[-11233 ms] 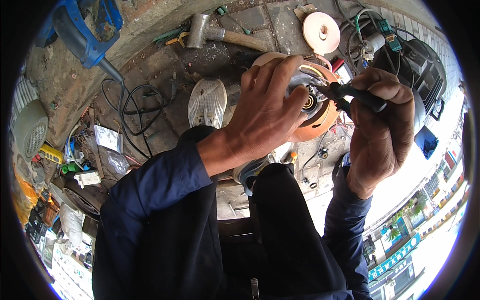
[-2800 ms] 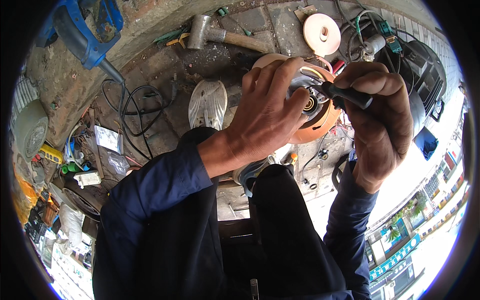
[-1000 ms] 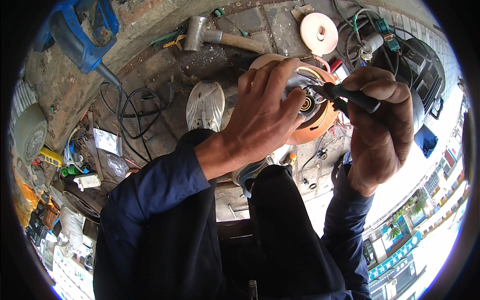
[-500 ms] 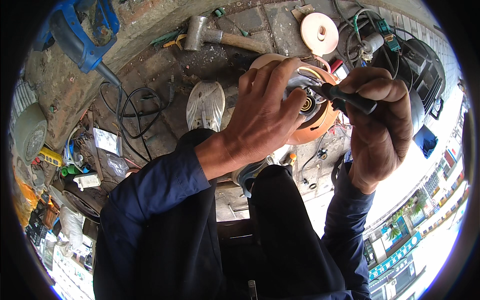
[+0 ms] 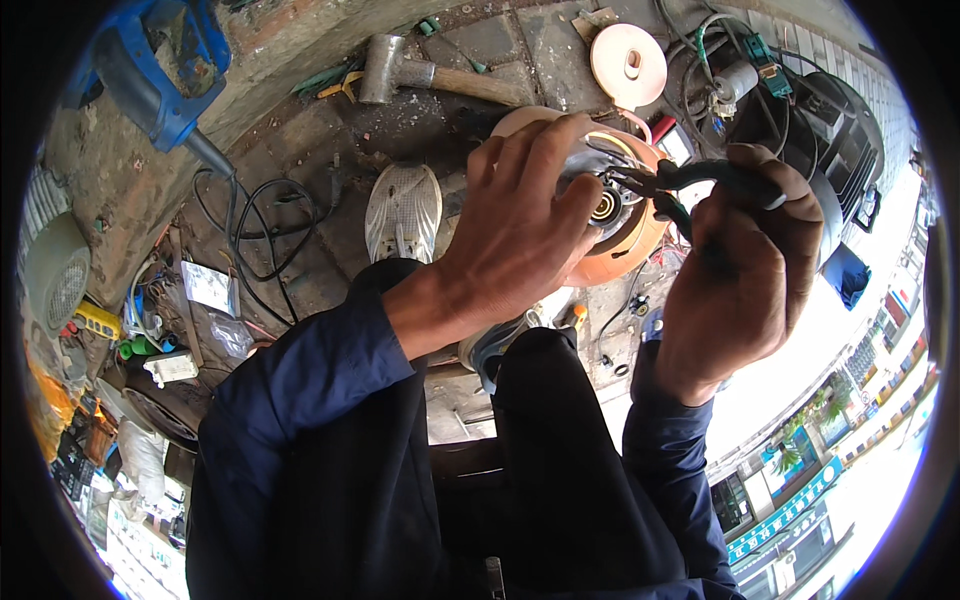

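Note:
My right hand (image 5: 745,260) is closed round the dark-handled pliers (image 5: 712,175), whose handles are spread apart. The pliers' jaws reach the middle of an orange round housing (image 5: 632,250), beside a dark ring with a brassy centre (image 5: 605,207). What the jaws touch there is too small to tell. Over the left side of that housing lies my left hand (image 5: 510,215), fingers bent round it and thumb close to the ring. The palm side of this hand is hidden. A thin wire loop shows above the ring.
A hammer (image 5: 440,78) lies beyond my hands. Near it is a pale pink round cover (image 5: 630,65). Cables and a black motor-like machine (image 5: 820,125) stand at the far right. At left are a blue power tool (image 5: 160,85) with its cord and several loose parts.
My right hand has turned, bringing the pliers' spread handles and jaws into clearer sight by the ring. The left hand keeps its place on the housing. The whole view has shifted slightly.

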`<state>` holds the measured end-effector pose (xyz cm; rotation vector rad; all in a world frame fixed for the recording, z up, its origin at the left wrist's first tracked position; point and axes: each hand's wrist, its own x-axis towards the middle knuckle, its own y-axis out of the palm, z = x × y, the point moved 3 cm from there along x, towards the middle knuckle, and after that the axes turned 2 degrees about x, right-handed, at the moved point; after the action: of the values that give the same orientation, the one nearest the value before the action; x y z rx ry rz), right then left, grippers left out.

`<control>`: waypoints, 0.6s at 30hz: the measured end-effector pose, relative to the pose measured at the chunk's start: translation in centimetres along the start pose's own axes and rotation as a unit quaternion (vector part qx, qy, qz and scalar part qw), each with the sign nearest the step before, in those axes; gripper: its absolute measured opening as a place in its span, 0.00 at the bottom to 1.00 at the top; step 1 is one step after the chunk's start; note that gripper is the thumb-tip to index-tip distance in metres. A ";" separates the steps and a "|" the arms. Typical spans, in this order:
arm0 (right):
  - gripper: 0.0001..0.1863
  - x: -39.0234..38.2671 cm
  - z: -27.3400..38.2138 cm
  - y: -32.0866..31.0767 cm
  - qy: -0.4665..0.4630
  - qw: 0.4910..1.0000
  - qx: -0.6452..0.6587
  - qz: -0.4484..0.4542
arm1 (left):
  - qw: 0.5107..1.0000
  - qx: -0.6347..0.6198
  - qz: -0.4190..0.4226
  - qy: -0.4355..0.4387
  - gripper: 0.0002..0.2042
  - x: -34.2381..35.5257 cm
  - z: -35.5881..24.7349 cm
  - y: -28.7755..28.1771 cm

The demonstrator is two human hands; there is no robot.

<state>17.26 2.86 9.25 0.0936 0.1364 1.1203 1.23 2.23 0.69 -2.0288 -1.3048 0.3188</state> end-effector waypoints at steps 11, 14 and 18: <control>0.18 1.9 0.2 -0.4 -0.016 0.972 0.026 0.233 | 1.000 0.001 0.006 -0.003 0.27 -0.1 -0.1 0.0; 0.17 2.1 0.4 -0.4 -0.016 0.966 0.003 0.258 | 1.000 0.005 0.005 -0.005 0.26 -0.1 -0.2 -0.1; 0.17 2.1 0.3 -0.3 -0.027 0.960 -0.054 0.272 | 1.000 0.006 0.005 -0.006 0.25 0.0 -0.1 0.0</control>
<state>18.46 4.67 9.34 0.0659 -0.0031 1.6708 1.25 2.15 0.80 -2.0256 -1.2978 0.3424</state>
